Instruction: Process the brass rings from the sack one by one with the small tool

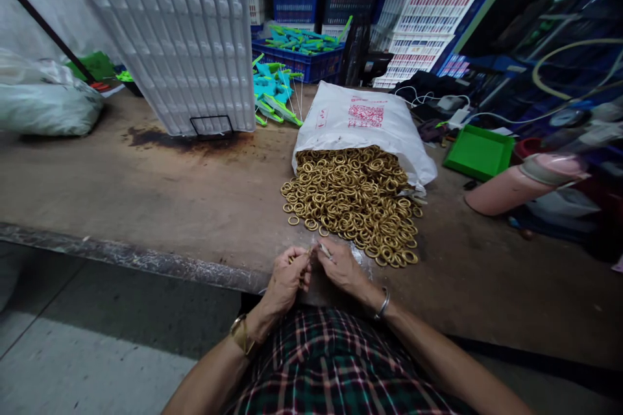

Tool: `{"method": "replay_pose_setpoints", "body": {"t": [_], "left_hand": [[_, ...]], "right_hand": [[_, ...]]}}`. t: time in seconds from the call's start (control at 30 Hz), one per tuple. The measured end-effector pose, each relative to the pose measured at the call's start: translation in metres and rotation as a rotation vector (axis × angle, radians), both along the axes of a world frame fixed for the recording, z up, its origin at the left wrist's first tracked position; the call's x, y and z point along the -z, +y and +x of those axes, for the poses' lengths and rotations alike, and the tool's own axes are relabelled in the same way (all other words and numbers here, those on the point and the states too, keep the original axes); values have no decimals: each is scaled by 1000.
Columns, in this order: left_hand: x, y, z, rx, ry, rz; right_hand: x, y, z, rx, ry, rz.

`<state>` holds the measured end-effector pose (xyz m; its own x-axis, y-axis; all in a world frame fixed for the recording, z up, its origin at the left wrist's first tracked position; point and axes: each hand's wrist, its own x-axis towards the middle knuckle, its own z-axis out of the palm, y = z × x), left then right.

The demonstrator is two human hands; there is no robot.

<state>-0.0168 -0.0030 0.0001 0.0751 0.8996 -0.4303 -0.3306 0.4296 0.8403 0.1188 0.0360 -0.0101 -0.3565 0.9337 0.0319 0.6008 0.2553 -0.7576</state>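
Observation:
Close to the table's front edge, my left hand [291,273] is closed, its fingers pinching what looks like a gold-coloured ring, mostly covered by the fingers. My right hand [344,267] faces it with the fingertips almost meeting. Between its thumb and fingers sits a small, pale, thin tool, whose exact kind is too small to tell. Just beyond both hands spreads a heap of gold-coloured rings [350,198]. They spill from the mouth of a white woven sack [335,120] with red print, which lies on its side.
A ribbed translucent plastic panel [195,45] stands upright in a black wire stand at the left. Behind it are turquoise and green plastic pieces [275,94] and a blue crate [311,66]. To the right lie a green tray [479,152] and a pink bottle [520,185].

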Motion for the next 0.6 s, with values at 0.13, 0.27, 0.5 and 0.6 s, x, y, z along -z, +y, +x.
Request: {"method": "replay_pose_setpoints", "body": {"t": [0.13,0.27,0.5,0.6], "left_hand": [[0,0,0,-5,52,23],[0,0,1,-9,96,32],[1,-1,0,-5,178,40],[2,-1,-1,-2,187,42]], "right_hand": [[3,-5,1,-140,-193,47],[2,-6,1,-182,-306,59],[-1,-6,2,-241,-362,46],[-1,-6,2,-248,-400,42]]}}
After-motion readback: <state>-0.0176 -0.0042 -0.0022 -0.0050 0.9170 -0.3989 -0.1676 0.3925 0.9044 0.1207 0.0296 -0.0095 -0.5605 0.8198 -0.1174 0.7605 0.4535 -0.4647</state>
